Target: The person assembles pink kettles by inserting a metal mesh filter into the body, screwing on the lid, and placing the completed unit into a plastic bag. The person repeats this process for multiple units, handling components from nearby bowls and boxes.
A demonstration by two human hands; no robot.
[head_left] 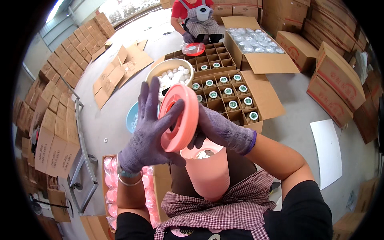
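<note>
Mid-frame, your left hand (149,130) is gripping the pink disc (189,116); your right hand (224,128) is hiding its grip, unclear; the pink cylinder (207,174) is standing open, apparently awaiting joining.

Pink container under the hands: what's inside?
Inside the pink container, a shiny silver surface shows. The pink disc and right hand cover part of the opening; what lies deeper can't be seen.

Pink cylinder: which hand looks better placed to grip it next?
Probably the right hand: its fingers appear close to the pink cylinder, while the left hand supports the pink disc.
</note>
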